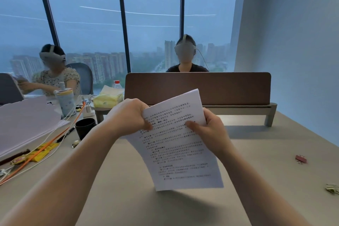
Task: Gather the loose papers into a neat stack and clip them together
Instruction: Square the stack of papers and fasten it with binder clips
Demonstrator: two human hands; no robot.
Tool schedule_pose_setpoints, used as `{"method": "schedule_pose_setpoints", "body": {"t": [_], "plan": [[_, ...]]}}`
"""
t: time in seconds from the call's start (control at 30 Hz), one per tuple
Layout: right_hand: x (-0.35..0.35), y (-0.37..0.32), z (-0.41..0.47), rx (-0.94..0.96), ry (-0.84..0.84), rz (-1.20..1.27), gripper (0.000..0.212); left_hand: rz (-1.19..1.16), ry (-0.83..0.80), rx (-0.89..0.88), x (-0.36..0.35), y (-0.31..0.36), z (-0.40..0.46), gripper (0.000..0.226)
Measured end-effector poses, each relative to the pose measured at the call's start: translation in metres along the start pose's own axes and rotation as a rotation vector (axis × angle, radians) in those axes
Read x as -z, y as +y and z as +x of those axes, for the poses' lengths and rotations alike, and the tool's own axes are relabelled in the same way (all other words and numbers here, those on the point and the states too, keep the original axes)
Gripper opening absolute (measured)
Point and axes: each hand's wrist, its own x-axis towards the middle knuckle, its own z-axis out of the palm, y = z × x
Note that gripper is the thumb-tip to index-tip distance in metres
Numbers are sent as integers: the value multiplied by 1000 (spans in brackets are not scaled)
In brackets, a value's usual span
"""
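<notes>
Clutching the papers (179,145) upright above the table (256,180) — left hand (131,115), right hand (211,130) — each grip grasping one side edge.

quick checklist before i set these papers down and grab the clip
1. Both hands on the papers: ok, left hand and right hand grip the upper part.
2. Edges squared: cannot tell, only the front sheet shows.
3. Bottom edge on the table: ok, it appears to rest there.
4. Red binder clip within reach: ok, lying on the table to the right.
5. A hand free to take the clip: not ok, both are holding.
</notes>
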Motion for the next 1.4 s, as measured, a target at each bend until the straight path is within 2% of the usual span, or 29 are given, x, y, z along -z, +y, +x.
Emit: {"method": "schedule_pose_setpoints", "body": {"t": [0.1, 0.2, 0.3, 0.43, 0.53, 0.6, 0.77, 0.83, 1.0, 1.2, 1.4], "plan": [[-3, 4, -9, 4, 15, 128, 11, 30, -13, 1, 1, -1, 1, 9], [-5, 10, -18, 0, 42, 190, 11, -59, 15, 43, 0, -11, 1, 13], [-5, 15, -24, 1, 66, 232, 11, -394, 114, 91, -9, -20, -6, 16], [-5, 17, -28, -2, 88, 264, 13, -1034, 203, 145, -40, -30, -20, 31], [-6, 18, -30, -9, 92, 288, 13, -1200, 134, 136, -67, -34, -25, 49], [-7, 18, -32, -4, 97, 292, 13, -1262, 140, 190, -78, -31, -26, 47], [-11, 21, -37, -3, 157, 309, 15, -1288, 270, 306, -87, -12, -22, 18], [-17, 24, -39, 4, 214, 251, 9, -1290, 325, 346, -88, -1, -23, 10], [-34, 27, -44, -7, 278, 153, 3, -1274, 369, 375, -94, 16, -23, 13], [-34, 13, -40, 92, 363, 90, 12, -1187, 426, 270, -83, 25, -21, 18], [-32, 26, -44, 71, 315, 16, 30, -1126, 372, 327, -101, 5, -27, 14]]}}
